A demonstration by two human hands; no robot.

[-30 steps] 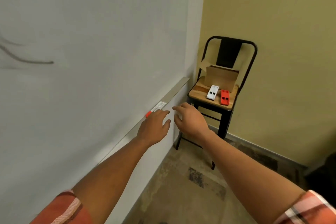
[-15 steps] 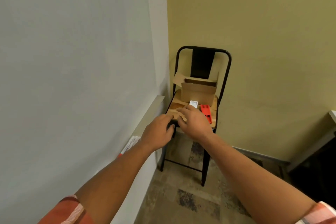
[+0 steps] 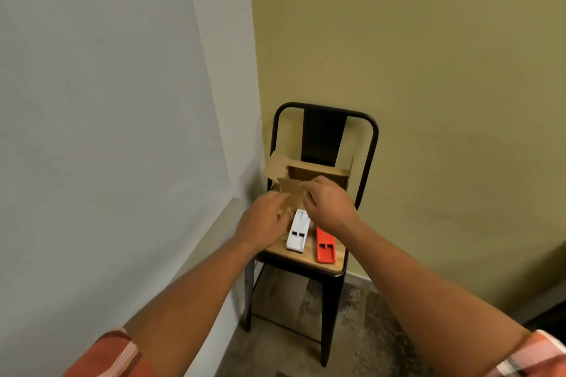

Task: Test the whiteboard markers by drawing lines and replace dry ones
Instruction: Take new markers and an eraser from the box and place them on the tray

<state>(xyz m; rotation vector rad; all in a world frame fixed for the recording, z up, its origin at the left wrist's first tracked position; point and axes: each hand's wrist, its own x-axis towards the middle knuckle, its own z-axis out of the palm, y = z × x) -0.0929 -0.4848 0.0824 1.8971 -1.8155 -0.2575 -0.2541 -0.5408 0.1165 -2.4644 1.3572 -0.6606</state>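
An open cardboard box [image 3: 318, 173] stands at the back of the chair seat [image 3: 306, 257]. My right hand [image 3: 329, 208] pinches the box's front flap [image 3: 289, 187] between thumb and fingers. My left hand [image 3: 263, 222] rests against the box's front left side, fingers curled on it. A white flat case [image 3: 297, 234] and a red flat case [image 3: 325, 246] lie side by side on the seat in front of the box. What is inside the box is hidden. No marker is in view. The whiteboard [image 3: 92, 101] fills the left, with its tray [image 3: 220, 223] along the bottom edge.
The black metal chair [image 3: 324, 119] stands in the corner against the olive wall [image 3: 428, 70], close to the end of the whiteboard tray. Mottled floor [image 3: 291, 330] lies under it. A dark object [image 3: 548, 315] sits at the far right edge.
My view swung right from the whiteboard tray to the chair. Both hands left the markers on the tray, moved to the chair seat, then up onto the cardboard box.
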